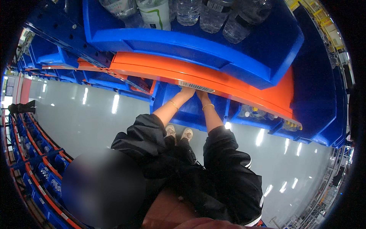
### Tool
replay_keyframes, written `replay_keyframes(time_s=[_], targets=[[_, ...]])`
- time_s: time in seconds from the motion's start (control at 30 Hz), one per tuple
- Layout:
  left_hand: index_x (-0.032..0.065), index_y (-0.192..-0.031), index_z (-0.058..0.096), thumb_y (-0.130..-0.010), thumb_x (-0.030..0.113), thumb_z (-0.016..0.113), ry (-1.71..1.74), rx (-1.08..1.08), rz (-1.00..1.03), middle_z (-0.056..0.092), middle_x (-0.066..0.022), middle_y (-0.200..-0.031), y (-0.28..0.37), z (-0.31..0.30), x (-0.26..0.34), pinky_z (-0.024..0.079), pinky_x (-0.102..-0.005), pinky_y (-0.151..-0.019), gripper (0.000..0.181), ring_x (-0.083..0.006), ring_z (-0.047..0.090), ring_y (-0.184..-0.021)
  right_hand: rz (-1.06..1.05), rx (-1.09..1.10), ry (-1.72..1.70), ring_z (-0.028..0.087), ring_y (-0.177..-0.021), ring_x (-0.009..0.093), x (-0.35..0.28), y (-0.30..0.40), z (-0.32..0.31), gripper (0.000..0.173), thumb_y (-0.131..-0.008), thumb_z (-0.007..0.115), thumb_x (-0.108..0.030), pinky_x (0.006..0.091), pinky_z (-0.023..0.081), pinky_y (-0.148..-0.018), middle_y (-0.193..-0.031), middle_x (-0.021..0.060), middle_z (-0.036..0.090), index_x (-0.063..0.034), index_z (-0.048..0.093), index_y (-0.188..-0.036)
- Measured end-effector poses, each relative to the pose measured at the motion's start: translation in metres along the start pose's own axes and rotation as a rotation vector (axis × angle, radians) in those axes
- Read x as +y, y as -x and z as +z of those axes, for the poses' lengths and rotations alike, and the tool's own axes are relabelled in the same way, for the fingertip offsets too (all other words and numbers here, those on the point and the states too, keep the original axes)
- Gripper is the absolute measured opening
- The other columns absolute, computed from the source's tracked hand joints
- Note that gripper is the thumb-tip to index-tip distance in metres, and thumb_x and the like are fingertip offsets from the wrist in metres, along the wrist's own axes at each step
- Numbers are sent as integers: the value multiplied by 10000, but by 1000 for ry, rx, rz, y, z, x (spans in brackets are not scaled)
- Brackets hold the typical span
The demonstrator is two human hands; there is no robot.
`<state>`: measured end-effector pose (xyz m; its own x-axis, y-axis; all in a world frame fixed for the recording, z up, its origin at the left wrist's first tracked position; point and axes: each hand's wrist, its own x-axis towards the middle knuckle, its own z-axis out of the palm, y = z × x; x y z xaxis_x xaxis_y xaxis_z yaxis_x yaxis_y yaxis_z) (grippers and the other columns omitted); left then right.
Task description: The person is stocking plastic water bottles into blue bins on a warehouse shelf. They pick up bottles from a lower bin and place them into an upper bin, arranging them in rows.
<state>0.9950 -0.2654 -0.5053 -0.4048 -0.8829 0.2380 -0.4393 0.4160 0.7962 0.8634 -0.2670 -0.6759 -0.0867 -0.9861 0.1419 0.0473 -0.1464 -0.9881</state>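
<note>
Both my forearms reach into a blue plastic bin under an orange shelf beam. Only the back part of my left hand shows at the bin's inner side; the beam hides its fingers. Close beside it, my right hand is likewise cut off by the beam, just below a barcode label. What either hand touches in there is hidden. On the shelf above, a larger blue bin holds several clear plastic bottles, one with a white and green label.
To the right, a neighbouring blue bin holds clear bottles with yellow and white caps. A dark blue perforated upright stands at the left. Across the grey floor is another rack with blue bins. A dark figure, perhaps a person, is far left.
</note>
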Motion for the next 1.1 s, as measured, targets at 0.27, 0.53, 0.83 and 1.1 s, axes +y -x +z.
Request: replay_keyframes(time_s=[0.27,0.53,0.83,1.1], targets=[[-15,-1210,517,-851,125,583,-46,-809,120,610,-198,-1106,37,-181,213,480,-369,-856,391,-306,612,-961,31,-1190,756,483,-1183,326,-312,31,11,427,-827,618,-204,388,361,-1010,-1230,181,556,-62,511,-1215],[-7,-1083,589,-795,111,649,461,366,571,638,-185,-992,-123,-242,354,493,-338,-788,317,-288,632,-909,-667,320,1101,638,-871,167,-609,-45,16,272,-917,523,-206,279,497,-724,-981,92,658,-12,580,-1100],[46,-1040,602,-749,249,679,-50,523,581,604,-186,-1011,-211,-184,321,448,-439,-852,364,-377,553,-990,-639,480,969,545,-973,450,-548,-114,-4,255,-774,528,-4,464,444,-820,-1009,312,567,58,494,-1018],[25,-1097,598,-725,213,719,-37,364,1259,598,-140,-992,-25,-300,415,464,-378,-787,434,-313,570,-919,-987,360,775,628,-838,304,-648,63,45,278,-776,647,-189,386,489,-747,-931,165,640,-9,594,-982]])
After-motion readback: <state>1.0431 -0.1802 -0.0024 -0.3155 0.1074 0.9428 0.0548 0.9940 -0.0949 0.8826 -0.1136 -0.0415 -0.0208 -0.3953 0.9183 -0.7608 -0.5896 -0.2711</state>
